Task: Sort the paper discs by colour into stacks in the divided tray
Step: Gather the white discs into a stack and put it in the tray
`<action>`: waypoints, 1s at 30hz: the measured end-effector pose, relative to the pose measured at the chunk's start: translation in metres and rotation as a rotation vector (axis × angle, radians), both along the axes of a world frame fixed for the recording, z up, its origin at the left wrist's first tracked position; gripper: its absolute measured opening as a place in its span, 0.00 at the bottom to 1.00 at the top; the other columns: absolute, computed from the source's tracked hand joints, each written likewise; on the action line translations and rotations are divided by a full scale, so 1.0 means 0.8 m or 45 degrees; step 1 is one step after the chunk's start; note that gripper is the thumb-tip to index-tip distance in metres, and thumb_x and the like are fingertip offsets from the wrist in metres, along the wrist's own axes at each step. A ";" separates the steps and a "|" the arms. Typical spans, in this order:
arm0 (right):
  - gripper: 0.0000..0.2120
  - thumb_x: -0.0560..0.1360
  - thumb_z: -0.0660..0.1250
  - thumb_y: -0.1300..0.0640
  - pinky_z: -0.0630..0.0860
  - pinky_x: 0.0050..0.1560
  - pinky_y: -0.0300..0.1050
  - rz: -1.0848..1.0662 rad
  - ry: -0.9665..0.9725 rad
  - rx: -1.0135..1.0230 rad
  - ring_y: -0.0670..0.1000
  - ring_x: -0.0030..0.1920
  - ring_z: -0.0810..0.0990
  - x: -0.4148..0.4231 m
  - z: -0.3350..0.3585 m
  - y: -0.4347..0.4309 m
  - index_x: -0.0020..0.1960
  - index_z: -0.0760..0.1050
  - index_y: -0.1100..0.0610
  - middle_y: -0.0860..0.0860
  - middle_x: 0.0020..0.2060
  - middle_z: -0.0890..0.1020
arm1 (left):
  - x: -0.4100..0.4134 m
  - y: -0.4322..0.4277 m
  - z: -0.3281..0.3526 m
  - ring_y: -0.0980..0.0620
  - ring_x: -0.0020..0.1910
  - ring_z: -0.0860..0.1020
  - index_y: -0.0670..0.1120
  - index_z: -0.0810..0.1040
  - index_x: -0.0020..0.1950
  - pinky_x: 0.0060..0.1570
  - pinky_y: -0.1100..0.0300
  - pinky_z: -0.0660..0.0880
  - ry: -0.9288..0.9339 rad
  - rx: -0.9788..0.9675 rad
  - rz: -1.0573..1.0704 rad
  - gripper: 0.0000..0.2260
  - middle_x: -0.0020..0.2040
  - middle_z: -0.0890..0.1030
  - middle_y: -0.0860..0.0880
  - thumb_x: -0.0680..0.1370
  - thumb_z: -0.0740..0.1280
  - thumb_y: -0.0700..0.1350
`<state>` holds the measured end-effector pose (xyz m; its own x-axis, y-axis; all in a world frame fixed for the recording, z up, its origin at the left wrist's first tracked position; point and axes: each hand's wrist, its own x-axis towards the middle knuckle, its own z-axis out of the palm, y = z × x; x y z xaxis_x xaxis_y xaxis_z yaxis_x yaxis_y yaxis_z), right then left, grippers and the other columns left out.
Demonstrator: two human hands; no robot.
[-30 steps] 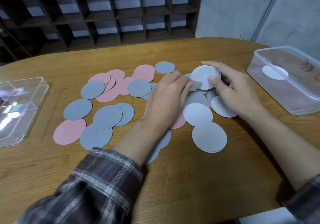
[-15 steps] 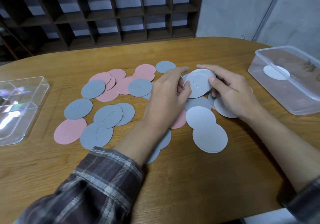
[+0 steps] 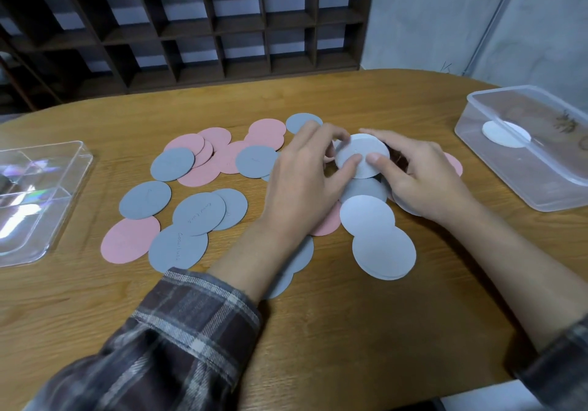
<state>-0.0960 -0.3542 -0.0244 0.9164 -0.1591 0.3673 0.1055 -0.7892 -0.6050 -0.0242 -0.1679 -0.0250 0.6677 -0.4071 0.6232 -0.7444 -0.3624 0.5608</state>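
Note:
Grey and pink paper discs lie scattered and overlapping across the middle of the wooden table [image 3: 318, 331]. My left hand [image 3: 305, 184] and my right hand [image 3: 420, 175] both pinch a small stack of pale grey discs [image 3: 361, 153], held just above the pile with thumbs on its top face. More pale grey discs [image 3: 383, 251] lie below it, nearer me. Darker grey discs [image 3: 178, 246] and pink discs [image 3: 130, 238] spread out to the left. The clear divided tray [image 3: 47, 207] sits at the table's left edge with no discs visible in it.
A clear plastic box [image 3: 525, 184] holding a white disc [image 3: 506, 133] stands at the right edge of the table. A dark wooden cubby shelf [image 3: 191, 28] runs behind the table, and a grey wall is at the back right.
Both hands have gathered the pale grey discs between them and raised them slightly; the left hand shifted right and up to pinch the stack together with the right hand.

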 end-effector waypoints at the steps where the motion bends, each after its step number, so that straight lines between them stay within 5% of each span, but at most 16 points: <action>1: 0.18 0.83 0.64 0.55 0.77 0.55 0.46 -0.002 -0.013 0.017 0.54 0.50 0.82 0.000 0.000 -0.001 0.73 0.75 0.48 0.52 0.52 0.86 | 0.000 0.001 0.002 0.54 0.41 0.76 0.47 0.82 0.53 0.41 0.54 0.76 -0.003 0.031 -0.079 0.10 0.42 0.77 0.52 0.77 0.75 0.51; 5: 0.15 0.83 0.65 0.57 0.74 0.55 0.42 -0.078 -0.078 0.112 0.50 0.52 0.80 0.001 0.002 -0.006 0.68 0.77 0.48 0.46 0.53 0.84 | 0.001 0.008 0.003 0.57 0.44 0.77 0.53 0.86 0.51 0.42 0.58 0.76 0.296 0.433 -0.436 0.19 0.43 0.79 0.55 0.69 0.79 0.63; 8: 0.14 0.83 0.65 0.57 0.76 0.55 0.42 -0.097 -0.086 0.140 0.47 0.53 0.80 0.002 0.003 -0.009 0.67 0.78 0.49 0.43 0.53 0.83 | 0.001 0.011 0.002 0.59 0.48 0.75 0.56 0.85 0.58 0.45 0.61 0.75 0.297 0.575 -0.478 0.25 0.48 0.77 0.57 0.65 0.80 0.66; 12: 0.13 0.82 0.65 0.57 0.74 0.54 0.35 -0.082 -0.088 0.141 0.44 0.53 0.80 0.002 0.003 -0.007 0.66 0.78 0.49 0.41 0.52 0.83 | 0.004 0.010 0.002 0.59 0.48 0.75 0.56 0.87 0.55 0.46 0.62 0.75 0.374 0.497 -0.485 0.21 0.49 0.78 0.58 0.66 0.82 0.62; 16: 0.16 0.83 0.65 0.58 0.77 0.59 0.44 -0.069 -0.100 0.163 0.46 0.56 0.81 0.001 0.003 -0.007 0.69 0.77 0.48 0.42 0.56 0.83 | 0.003 0.009 0.001 0.60 0.42 0.74 0.54 0.84 0.49 0.40 0.68 0.71 0.428 0.426 -0.437 0.16 0.47 0.79 0.56 0.67 0.83 0.56; 21: 0.22 0.83 0.65 0.57 0.77 0.59 0.55 -0.045 -0.094 0.204 0.56 0.53 0.82 0.002 -0.002 -0.010 0.74 0.73 0.44 0.45 0.57 0.85 | 0.006 0.010 0.002 0.58 0.34 0.72 0.50 0.84 0.45 0.38 0.58 0.73 0.529 0.138 -0.439 0.07 0.41 0.81 0.53 0.72 0.81 0.47; 24: 0.22 0.83 0.64 0.59 0.77 0.53 0.48 0.008 -0.080 0.284 0.42 0.47 0.81 0.004 -0.005 -0.012 0.74 0.74 0.42 0.35 0.50 0.83 | 0.009 0.007 0.003 0.54 0.33 0.72 0.45 0.84 0.45 0.38 0.59 0.72 0.625 -0.074 -0.448 0.06 0.41 0.82 0.43 0.74 0.80 0.44; 27: 0.20 0.83 0.63 0.59 0.78 0.42 0.52 0.053 -0.068 0.399 0.50 0.38 0.79 0.005 -0.006 -0.010 0.71 0.76 0.42 0.46 0.45 0.84 | 0.012 0.006 0.002 0.52 0.34 0.72 0.40 0.83 0.47 0.39 0.59 0.74 0.716 -0.211 -0.429 0.07 0.41 0.82 0.36 0.75 0.79 0.42; 30: 0.19 0.83 0.60 0.58 0.76 0.35 0.53 0.106 -0.068 0.486 0.55 0.34 0.76 0.005 -0.004 -0.007 0.69 0.78 0.43 0.57 0.37 0.80 | 0.015 0.006 -0.002 0.50 0.34 0.74 0.40 0.82 0.47 0.39 0.58 0.76 0.789 -0.272 -0.350 0.08 0.38 0.80 0.43 0.76 0.78 0.42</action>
<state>-0.0919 -0.3594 -0.0275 0.9131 -0.2196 0.3434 0.1987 -0.4958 -0.8454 -0.0124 -0.1634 -0.0270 0.8159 -0.5228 0.2469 -0.3139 -0.0420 0.9485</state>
